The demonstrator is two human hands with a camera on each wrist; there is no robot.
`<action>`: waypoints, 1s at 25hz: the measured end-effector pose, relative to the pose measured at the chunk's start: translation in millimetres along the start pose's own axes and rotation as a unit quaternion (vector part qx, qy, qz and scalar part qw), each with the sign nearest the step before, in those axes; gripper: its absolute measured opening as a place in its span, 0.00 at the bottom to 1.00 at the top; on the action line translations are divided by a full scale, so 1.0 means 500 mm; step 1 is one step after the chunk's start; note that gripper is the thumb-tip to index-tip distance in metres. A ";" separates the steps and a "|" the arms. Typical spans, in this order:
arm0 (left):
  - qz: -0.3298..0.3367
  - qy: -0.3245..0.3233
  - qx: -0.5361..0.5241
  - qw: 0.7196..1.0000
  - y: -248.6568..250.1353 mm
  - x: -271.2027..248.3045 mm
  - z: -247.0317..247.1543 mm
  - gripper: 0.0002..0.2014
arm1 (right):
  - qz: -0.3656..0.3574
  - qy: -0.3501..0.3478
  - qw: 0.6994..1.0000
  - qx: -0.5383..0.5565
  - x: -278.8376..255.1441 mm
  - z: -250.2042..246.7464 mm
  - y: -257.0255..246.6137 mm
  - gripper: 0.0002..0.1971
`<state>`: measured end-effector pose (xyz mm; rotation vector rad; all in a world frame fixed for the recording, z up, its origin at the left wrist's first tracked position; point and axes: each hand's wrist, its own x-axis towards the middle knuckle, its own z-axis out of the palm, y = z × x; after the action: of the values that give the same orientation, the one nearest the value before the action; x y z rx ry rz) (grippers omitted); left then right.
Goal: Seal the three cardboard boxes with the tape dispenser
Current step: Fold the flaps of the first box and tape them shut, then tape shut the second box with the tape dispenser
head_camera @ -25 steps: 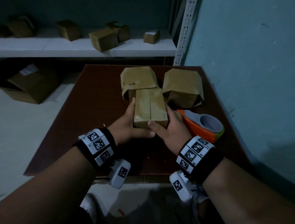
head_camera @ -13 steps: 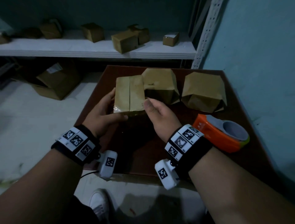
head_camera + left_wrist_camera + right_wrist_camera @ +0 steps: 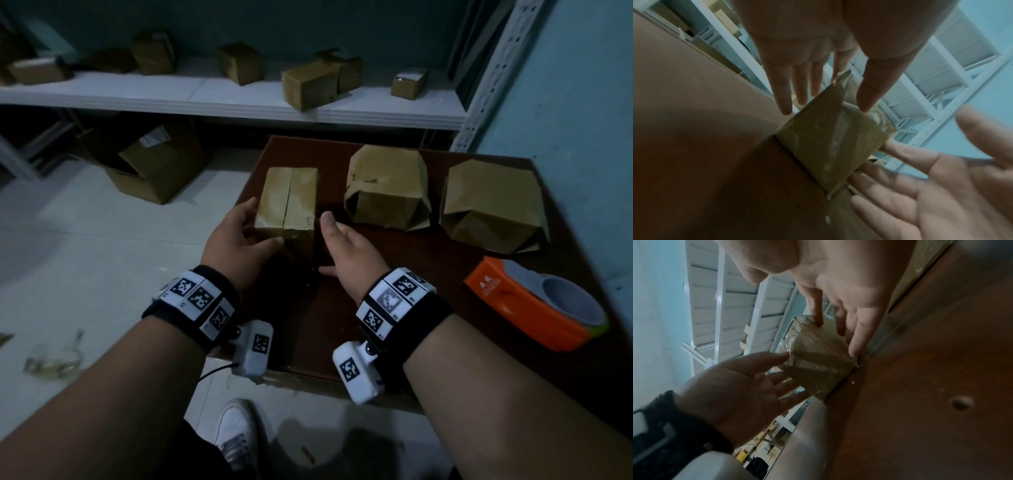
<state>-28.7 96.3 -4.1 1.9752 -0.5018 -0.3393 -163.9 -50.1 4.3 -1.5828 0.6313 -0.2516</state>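
Tan-brown cardboard boxes (image 3: 287, 198) on reddish-brown square wooden table (image 3: 428, 294); orange plastic tape dispenser (image 3: 524, 308) with grey roll; black-and-white checker-patterned wristbands (image 3: 198, 301).

The taped box (image 3: 287, 198) at the table's left edge is brown cardboard with a glossy, slightly wrinkled clear film over the top seam, and it shines in the wrist views (image 3: 833, 138). The other two boxes (image 3: 387, 186) (image 3: 491, 205) look like plain matt cardboard, creased at the flaps. The table (image 3: 428, 284) is reddish-brown, smooth with a dull sheen. The tape dispenser (image 3: 534, 311) near the right edge is shiny orange plastic. The wrist straps (image 3: 191, 301) look like black cloth with white plastic tags.
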 end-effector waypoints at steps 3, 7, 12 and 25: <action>-0.005 0.039 -0.004 0.999 0.011 -0.005 -0.004 0.39 | -0.013 0.064 0.998 -0.016 0.010 0.000 -0.003 0.26; -0.017 0.091 0.014 0.996 0.028 -0.023 -0.002 0.26 | -0.015 0.086 0.996 -0.010 0.016 0.003 0.000 0.28; -0.028 0.098 -0.005 0.995 0.035 -0.024 0.003 0.25 | -0.028 0.033 0.999 0.000 0.027 0.011 0.011 0.32; 0.056 0.064 -0.036 0.996 0.089 -0.052 0.049 0.09 | -0.057 0.095 0.994 0.010 0.017 -0.070 -0.013 0.27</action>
<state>-71.3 72.5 25.7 1.8761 -0.5071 -0.1570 -173.4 -84.5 13.3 -1.5894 0.6833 -0.4972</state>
